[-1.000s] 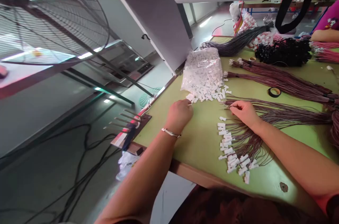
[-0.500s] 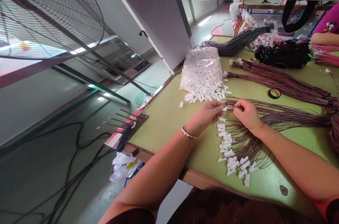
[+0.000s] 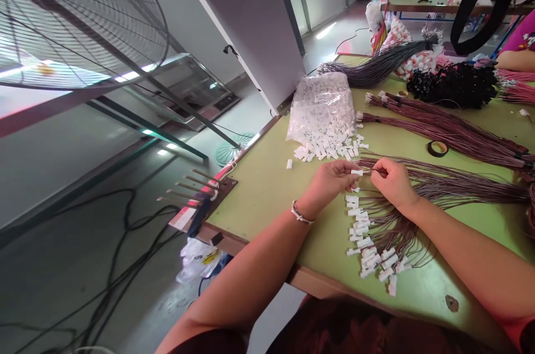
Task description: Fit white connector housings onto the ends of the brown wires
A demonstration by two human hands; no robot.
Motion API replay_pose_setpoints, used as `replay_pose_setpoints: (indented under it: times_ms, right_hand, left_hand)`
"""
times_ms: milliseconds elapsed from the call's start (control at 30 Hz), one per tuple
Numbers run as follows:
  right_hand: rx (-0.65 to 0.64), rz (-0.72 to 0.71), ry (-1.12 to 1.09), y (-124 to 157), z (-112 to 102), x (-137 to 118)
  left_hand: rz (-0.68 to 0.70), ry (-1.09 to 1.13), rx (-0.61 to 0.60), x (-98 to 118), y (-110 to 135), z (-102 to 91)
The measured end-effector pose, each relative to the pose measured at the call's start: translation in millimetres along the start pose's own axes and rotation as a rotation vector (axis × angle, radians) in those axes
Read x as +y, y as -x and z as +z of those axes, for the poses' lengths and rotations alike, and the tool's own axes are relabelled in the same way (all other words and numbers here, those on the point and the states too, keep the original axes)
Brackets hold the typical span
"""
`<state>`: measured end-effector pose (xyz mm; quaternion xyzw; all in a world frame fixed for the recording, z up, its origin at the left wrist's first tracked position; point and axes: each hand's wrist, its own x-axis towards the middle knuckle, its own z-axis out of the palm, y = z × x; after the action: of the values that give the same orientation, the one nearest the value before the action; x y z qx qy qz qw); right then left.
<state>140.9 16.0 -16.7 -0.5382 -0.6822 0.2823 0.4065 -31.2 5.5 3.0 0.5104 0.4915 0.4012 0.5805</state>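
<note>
Between the thumb and fingers of my left hand [image 3: 334,180] is a small white connector housing [image 3: 356,173]. Close on its right, my right hand [image 3: 390,180] pinches a thin brown wire [image 3: 368,171], whose end points at the housing. I cannot tell whether the tip is inside it. Below my hands, several brown wires with white connectors [image 3: 368,253] on their ends lie fanned out on the green tabletop [image 3: 263,198]. Other brown wires [image 3: 455,175] run off to the right under my right hand and forearm.
Behind my left hand, an opened clear bag [image 3: 321,100] spills loose white connectors [image 3: 320,148]. Further right lie a tape roll [image 3: 437,148], tied brown wire bundles [image 3: 451,125] and a black heap [image 3: 453,85]. A metal-pronged rack [image 3: 221,189] sits at the left edge. Another person's arm [image 3: 516,60] shows far right.
The white housing now shows more fully in my left fingertips, with the wire end beside it. Both hands stay close together; the whole view has shifted slightly.
</note>
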Motion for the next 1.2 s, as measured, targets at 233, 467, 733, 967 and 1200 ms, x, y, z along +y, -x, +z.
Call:
replay_pose_setpoints:
  times_ms: [233,467,733,967,1200]
  right_hand:
    - [-0.08,-0.066,-0.075,2,1,-3]
    - [-0.083,0.016,-0.159,-1,-2,-2]
    - [-0.079,-0.188,0.029,0,-4,-1]
    - [-0.079,-0.12,0.086,0,1,-1]
    - [-0.122,0.003,0.01,-1,5,-2]
  left_hand:
    - [-0.11,0.305,-0.058,-10,-5,5.8]
    - [-0.132,0.352,-0.086,-12,-7,3.9]
    - [-0.118,0.362,-0.045,-8,-4,6.7]
    - [-0.109,0.342,-0.077,-11,-5,5.7]
    - [-0.052,0.238,-0.055,-17,-9,10.4]
